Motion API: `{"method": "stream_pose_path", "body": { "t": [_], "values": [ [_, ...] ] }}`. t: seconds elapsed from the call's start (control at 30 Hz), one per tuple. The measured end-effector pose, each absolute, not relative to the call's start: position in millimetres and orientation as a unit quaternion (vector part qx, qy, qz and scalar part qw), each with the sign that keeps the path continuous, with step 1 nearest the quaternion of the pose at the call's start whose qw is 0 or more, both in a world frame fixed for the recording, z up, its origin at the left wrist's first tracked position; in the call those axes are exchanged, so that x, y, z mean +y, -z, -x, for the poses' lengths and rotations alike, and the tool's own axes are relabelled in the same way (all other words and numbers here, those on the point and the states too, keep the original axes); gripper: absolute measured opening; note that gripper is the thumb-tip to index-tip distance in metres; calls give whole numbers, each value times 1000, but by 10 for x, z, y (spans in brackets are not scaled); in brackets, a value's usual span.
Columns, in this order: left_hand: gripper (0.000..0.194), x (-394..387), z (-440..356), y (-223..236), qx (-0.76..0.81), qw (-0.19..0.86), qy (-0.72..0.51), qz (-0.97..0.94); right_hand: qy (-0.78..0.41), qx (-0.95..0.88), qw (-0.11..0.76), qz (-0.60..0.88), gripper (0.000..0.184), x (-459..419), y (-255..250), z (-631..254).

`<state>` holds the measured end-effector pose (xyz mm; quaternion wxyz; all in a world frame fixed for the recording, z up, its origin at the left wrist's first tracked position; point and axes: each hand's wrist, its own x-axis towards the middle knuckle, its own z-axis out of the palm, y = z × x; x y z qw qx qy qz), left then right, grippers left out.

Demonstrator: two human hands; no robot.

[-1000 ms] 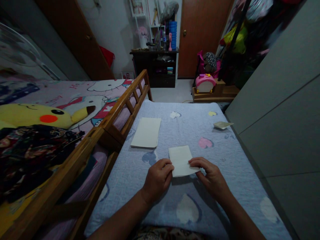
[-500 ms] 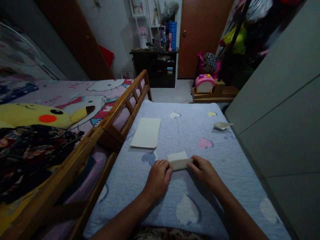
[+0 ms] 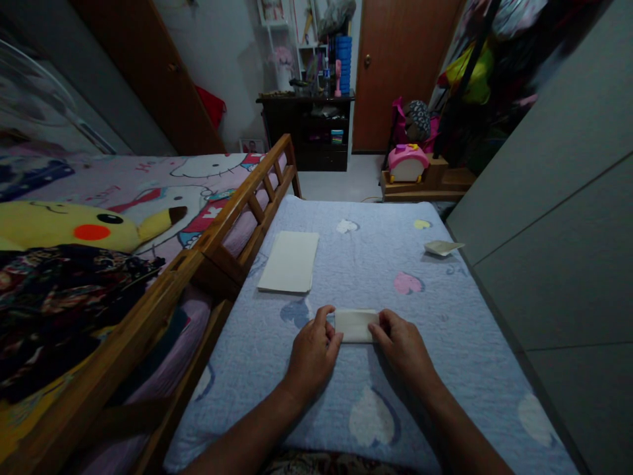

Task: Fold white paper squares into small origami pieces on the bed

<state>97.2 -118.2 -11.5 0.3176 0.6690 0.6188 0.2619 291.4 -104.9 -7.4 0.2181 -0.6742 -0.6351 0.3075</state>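
A small white sheet of paper (image 3: 355, 325), folded in half, lies flat on the blue quilted bedspread (image 3: 376, 389). My left hand (image 3: 312, 355) pinches its left edge with curled fingers and thumb. My right hand (image 3: 403, 348) presses on its right edge, fingers bent onto the paper. A stack of white paper (image 3: 290, 261) lies further away to the left, near the wooden rail. A folded paper piece (image 3: 442, 247) rests at the far right edge of the bedspread.
A wooden bed rail (image 3: 232, 231) runs along the left, with a yellow plush toy (image 3: 69, 227) and dark patterned cloth (image 3: 59, 297) beyond it. A grey wardrobe wall (image 3: 558, 218) stands on the right. A dark dresser (image 3: 309, 128), a door and toys stand at the back.
The paper's near half was lifted and folded over away from me; it now lies flat as a short folded rectangle. Both hands moved forward onto its side edges.
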Motion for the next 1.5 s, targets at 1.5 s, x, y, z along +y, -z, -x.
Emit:
{"method": "stream_pose_path", "body": {
  "t": [1.5],
  "values": [
    [26,-1240,-1001,333,531,-44,-159,-831,-246,-585,229,738,22,-1048,163,-2796]
  ]
}}
